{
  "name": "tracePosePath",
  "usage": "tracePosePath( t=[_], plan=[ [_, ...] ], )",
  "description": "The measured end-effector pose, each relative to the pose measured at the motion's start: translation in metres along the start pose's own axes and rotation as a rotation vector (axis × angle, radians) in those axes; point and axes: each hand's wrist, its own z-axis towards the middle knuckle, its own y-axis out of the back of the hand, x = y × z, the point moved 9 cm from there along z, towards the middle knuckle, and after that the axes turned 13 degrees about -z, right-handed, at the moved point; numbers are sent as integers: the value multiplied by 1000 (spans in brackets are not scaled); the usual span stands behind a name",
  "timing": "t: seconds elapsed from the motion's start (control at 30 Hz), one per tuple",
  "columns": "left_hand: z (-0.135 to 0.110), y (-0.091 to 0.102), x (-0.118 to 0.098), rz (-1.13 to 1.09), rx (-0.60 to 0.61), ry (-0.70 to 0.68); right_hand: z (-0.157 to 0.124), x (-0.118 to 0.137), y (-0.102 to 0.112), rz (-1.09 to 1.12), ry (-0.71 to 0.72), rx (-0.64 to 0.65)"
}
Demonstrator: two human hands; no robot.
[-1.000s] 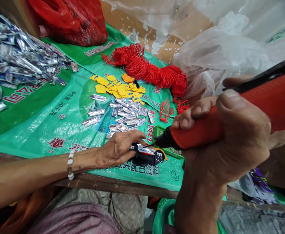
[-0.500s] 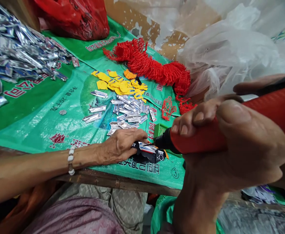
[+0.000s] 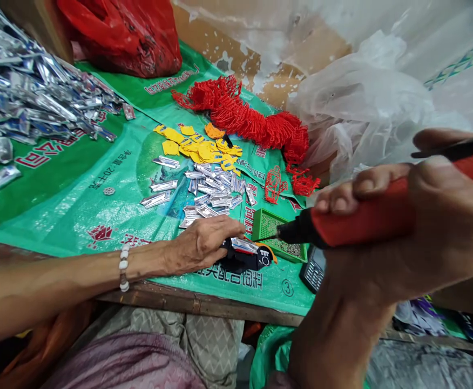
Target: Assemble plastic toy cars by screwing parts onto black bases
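Observation:
My left hand (image 3: pixel 199 243) is closed around one end of a black toy car (image 3: pixel 247 260) and steadies it near the table's front edge. The car has white markings, a silver strip along its top and a bit of orange at the far end. In my right hand (image 3: pixel 434 237) is a red electric screwdriver (image 3: pixel 362 219), with fingers wrapped around its body. Its thin bit (image 3: pixel 267 237) points left, just above the car and in front of the near corner of a green tray (image 3: pixel 303 254) that holds many tiny screws. Whether the bit touches anything, I cannot tell.
Small silver pieces (image 3: pixel 216 189) and yellow pieces (image 3: pixel 200 148) lie behind my left hand. Beyond them runs a row of red plastic frames (image 3: pixel 256 121). A large silver heap (image 3: pixel 38 97), a red bag (image 3: pixel 127 38), clear plastic (image 3: pixel 366 97) and a dark keypad phone (image 3: pixel 314 270) surround the area.
My right hand and the screwdriver have moved to the right and slightly up, so the bit is off the car's strip and more of the green tray shows. My left hand stays on the car.

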Motion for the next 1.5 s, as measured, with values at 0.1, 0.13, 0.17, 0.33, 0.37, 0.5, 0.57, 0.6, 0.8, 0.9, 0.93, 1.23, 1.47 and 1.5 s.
tracePosePath(
  t=[0.1, 0.13, 0.17, 0.33, 0.37, 0.5, 0.57, 0.6, 0.8, 0.9, 0.93, 1.23, 1.47, 1.5],
  plan=[
    [1, -2, -9, -4, 62, -24, 14, -16, 26, 48, 60, -165],
    [1, -2, -12, -29, 77, -20, 16, -23, 31, 23, 81, -182],
    [2, -2, -14, -63, 86, -6, 18, -32, 36, -1, 82, -186],
    [2, 1, -2, -132, 38, 226, 12, -64, 49, -31, 21, -171],
    [2, 0, 2, -115, 39, 271, 11, -65, 50, -42, 20, -167],
    [0, -6, 0, -83, 122, 285, 5, -56, 50, -168, 25, -74],
    [0, -5, -8, -77, 137, 227, -4, -51, 54, -252, 36, -22],
    [-1, -5, -13, -66, 145, 195, -11, -50, 59, -299, 44, -22],
    [-7, -4, -26, 87, 85, -97, -76, -83, 78, -587, -69, 200],
    [-11, -11, -31, 236, 120, -248, -109, -101, 54, -619, -9, 538],
    [-12, -14, -34, 278, 152, -289, -117, -104, 48, -624, 27, 608],
    [0, 4, -27, 298, 162, -35, -135, -97, 34, -662, 404, 601],
    [-5, 0, -2, 66, 185, 155, -147, -90, 30, -869, 539, 597],
    [-6, 1, -2, 77, 175, 164, -148, -89, 31, -854, 511, 630]
  ],
)
